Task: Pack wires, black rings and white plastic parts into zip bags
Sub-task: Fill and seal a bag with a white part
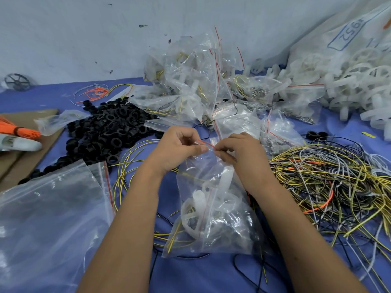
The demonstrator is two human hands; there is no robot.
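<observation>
Left hand: the left hand point(177, 148) is raised over the blue table point(211, 275), forearm reaching in from the lower left, thumb and curled fingers pinching the red-striped top of the zip bag point(213, 210).
Right hand: the right hand point(239, 151) mirrors it from the lower right, fingertips pinching the same seal, nearly touching the left.
Zip bag: clear, crinkled film, hanging from the pinch to the table between the forearms; inside are a white plastic part point(201, 204), ribbed and ring-shaped, and yellow wires.
Black rings point(108, 132): matte loose heap, left of the hands.
Wires point(330, 185): tangled yellow, black, grey and orange strands, right.
Filled bags point(194, 85): glossy pile behind the hands.
Empty bags point(48, 218): flat stack, lower left.
</observation>
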